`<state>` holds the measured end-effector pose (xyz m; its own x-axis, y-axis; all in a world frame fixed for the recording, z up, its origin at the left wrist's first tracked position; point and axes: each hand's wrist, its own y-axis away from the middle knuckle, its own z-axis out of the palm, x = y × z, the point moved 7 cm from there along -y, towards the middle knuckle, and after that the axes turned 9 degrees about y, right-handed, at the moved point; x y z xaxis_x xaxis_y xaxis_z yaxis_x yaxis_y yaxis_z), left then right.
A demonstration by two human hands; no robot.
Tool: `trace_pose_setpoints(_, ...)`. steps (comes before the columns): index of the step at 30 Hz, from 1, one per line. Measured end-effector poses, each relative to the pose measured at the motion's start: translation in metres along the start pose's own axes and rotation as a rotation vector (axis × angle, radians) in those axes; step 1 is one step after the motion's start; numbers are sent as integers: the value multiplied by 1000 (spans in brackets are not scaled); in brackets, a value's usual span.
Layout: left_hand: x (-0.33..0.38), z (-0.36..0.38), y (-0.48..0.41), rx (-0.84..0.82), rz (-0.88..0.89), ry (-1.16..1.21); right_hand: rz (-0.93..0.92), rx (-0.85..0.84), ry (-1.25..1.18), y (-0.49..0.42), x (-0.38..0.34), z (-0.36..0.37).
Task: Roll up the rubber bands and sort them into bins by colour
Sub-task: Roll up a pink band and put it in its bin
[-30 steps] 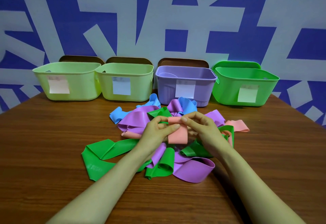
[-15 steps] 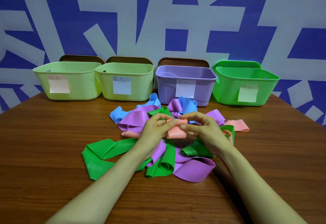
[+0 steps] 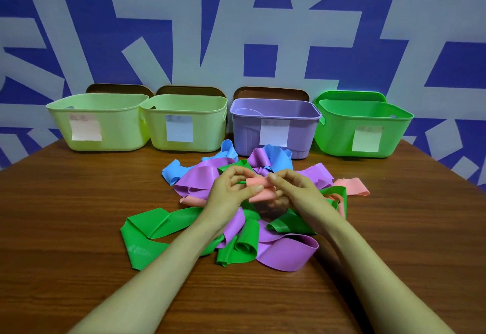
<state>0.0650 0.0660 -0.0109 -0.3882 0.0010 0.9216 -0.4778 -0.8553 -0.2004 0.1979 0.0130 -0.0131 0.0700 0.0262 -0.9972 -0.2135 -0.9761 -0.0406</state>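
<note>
Brown wood table [image 3: 65,228] ran back to a blue wall [image 3: 236,18] with broad grey strokes. Four bins stood in a row along the table's far edge. At the left sat the first pale-green bin [image 3: 121,133], its rim touching the second pale-green bin [image 3: 207,128]. Next came the purple bin [image 3: 247,128], then the green bin [image 3: 336,136] near the right corner. Each carried a paper note on its front wall.

Bare tabletop lay wide to the left of the pile of bands [image 3: 200,178], whose long green band [image 3: 147,231] reached furthest that way. A blue band [image 3: 172,172] curled at the pile's far left, and more blue lay just beside the purple bin's front.

Above the middle of the pile, the left hand [image 3: 226,194] pinched one end of a rolled pink band [image 3: 259,185] between thumb and curled fingers. The right hand [image 3: 297,189] gripped the other end, fingers bent round it. A purple band [image 3: 286,254] looped at the pile's near edge. A loose pink strip [image 3: 352,186] marked the right edge of the pile, with open wood beyond it up to the table's slanting right edge.
</note>
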Motion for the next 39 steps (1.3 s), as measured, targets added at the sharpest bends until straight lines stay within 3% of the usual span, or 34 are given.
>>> trace_pose_setpoints(8,-1,3,1,-3,-25,-6,-68,49,-5,-1,-3,-4)
trace_pose_setpoints(13,-1,5,0,10,-49,112,-95,49,-62,2,-6,-6)
trace_pose_setpoints(16,-1,1,-2,32,-46,116,-124,42,45,2,-6,-6)
trace_pose_setpoints(28,-4,4,-4,-66,-65,-106,-190,103,70,4,-16,-10)
trace_pose_setpoints(31,-5,3,-4,-98,-74,-195,-161,126,13,3,-12,-12)
trace_pose_setpoints(39,-10,1,-5,-32,-170,-13,-5,90,-190,2,1,0)
